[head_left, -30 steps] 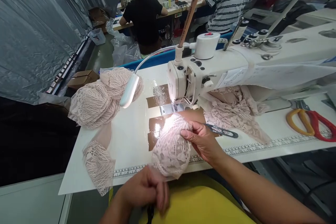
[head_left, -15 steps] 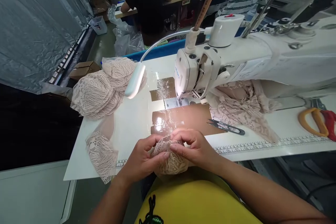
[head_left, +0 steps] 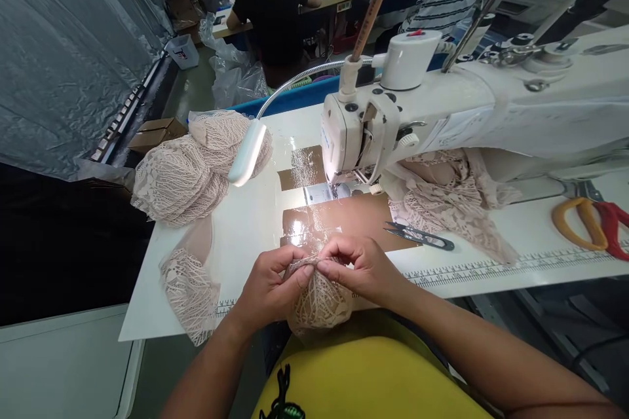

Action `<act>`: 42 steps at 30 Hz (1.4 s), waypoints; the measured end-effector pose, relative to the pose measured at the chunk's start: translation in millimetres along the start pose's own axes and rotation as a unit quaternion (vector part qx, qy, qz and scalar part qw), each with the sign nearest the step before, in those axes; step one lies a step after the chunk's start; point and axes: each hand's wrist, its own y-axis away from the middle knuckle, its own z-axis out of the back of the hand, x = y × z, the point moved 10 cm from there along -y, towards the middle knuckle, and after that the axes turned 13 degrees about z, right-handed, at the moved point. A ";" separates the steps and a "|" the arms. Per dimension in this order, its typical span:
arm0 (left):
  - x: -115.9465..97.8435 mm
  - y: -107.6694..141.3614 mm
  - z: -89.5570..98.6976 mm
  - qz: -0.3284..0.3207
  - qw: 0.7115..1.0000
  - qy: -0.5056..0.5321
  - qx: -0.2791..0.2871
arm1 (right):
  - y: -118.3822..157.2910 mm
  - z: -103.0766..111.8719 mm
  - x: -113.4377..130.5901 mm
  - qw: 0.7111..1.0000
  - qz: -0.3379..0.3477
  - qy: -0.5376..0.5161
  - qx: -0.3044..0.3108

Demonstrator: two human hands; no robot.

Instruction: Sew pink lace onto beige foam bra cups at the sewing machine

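A beige lace bra cup [head_left: 322, 304] hangs over the front edge of the sewing table, its upper edge pinched in both hands. My left hand [head_left: 275, 281] is closed on that edge from the left, thumb against fingers. My right hand [head_left: 361, 268] pinches the same edge just beside it, so the fingertips nearly meet. Behind the hands lies a brown plate [head_left: 344, 216] on the table, in front of the needle area of a white sewing machine [head_left: 354, 137]. Thread snips [head_left: 420, 236] rest to the right of my right hand.
Stacked lace cups [head_left: 171, 177] sit at the table's left, with a single lace piece [head_left: 189, 281] nearer the edge. A lamp [head_left: 248, 152] leans over the table. More lace fabric [head_left: 447, 196] lies under the machine arm, scissors [head_left: 590, 222] at far right. Two people work beyond.
My fingertips have come closer together along the lace edge, drawing it into a straighter line. The cup now hangs more openly below them. The view has shifted slightly.
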 end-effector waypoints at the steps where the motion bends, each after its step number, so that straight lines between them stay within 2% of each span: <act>1: -0.6 -1.2 -1.3 0.000 1.000 0.003 -0.001 | -0.4 1.8 0.3 1.000 -0.002 -0.001 0.001; 5: -5.2 -5.1 -9.0 -0.007 1.000 0.002 0.006 | -3.7 5.5 8.3 1.000 0.015 0.008 0.020; 8: -10.3 -7.7 -16.8 -0.022 0.998 0.037 0.053 | -4.1 9.4 14.1 0.999 0.022 0.007 0.024; 12: -13.6 -11.6 -22.4 -0.022 0.991 0.069 0.110 | 0.2 13.4 11.7 0.999 -0.010 -0.037 0.028; 15: -18.4 -15.0 -23.8 -0.039 0.990 0.074 0.112 | 2.4 15.8 6.7 0.996 -0.032 -0.078 0.022; 17: -17.2 -19.6 -25.0 -0.037 0.990 0.095 0.094 | 2.5 16.4 0.3 0.993 -0.051 -0.108 0.012; 20: -1.8 -29.5 -30.5 0.016 0.984 0.160 0.069 | 2.2 14.3 -13.6 0.984 -0.088 -0.153 0.001; 23: 19.5 -35.6 -30.5 0.099 0.963 0.244 0.059 | 1.8 19.4 -22.9 0.981 -0.104 -0.164 -0.011; 25: 24.7 -34.7 -9.7 0.119 0.957 0.264 0.011 | 2.6 34.5 -23.2 0.987 -0.093 -0.129 -0.029; 27: 17.7 -29.0 30.0 0.094 0.963 0.239 -0.083 | 6.3 58.7 -20.3 0.993 -0.079 -0.064 -0.061; 29: -1.7 -17.9 75.5 0.033 0.963 0.156 -0.215 | 13.2 84.2 -17.5 0.992 -0.079 0.005 -0.095; 30: -15.2 -12.6 91.8 -0.002 0.957 0.087 -0.277 | 16.3 94.3 -15.9 0.991 -0.081 0.033 -0.106; 31: -30.0 -10.8 99.0 -0.037 0.947 0.005 -0.320 | 18.4 101.6 -14.2 0.989 -0.082 0.056 -0.111; 32: -44.3 -13.9 96.0 -0.073 0.934 -0.084 -0.340 | 18.8 105.9 -12.4 0.988 -0.082 0.078 -0.108; 33: -55.2 -22.7 83.8 -0.104 0.919 -0.173 -0.338 | 17.3 107.3 -10.3 0.987 -0.078 0.102 -0.097; 35: -63.9 -50.5 40.6 -0.154 0.890 -0.322 -0.284 | 9.9 101.8 -7.9 0.984 -0.069 0.156 -0.053; 37: -51.4 -83.1 -4.8 -0.137 0.866 -0.428 -0.217 | -0.4 91.3 -9.1 0.976 -0.059 0.211 -0.003; 40: -38.9 -104.7 -49.7 -0.132 0.866 -0.448 -0.179 | -15.0 76.9 -14.2 0.953 -0.023 0.298 0.043; 42: -38.6 -101.8 -64.0 -0.136 0.866 -0.450 -0.171 | -20.3 66.6 -22.8 0.930 -0.009 0.359 0.077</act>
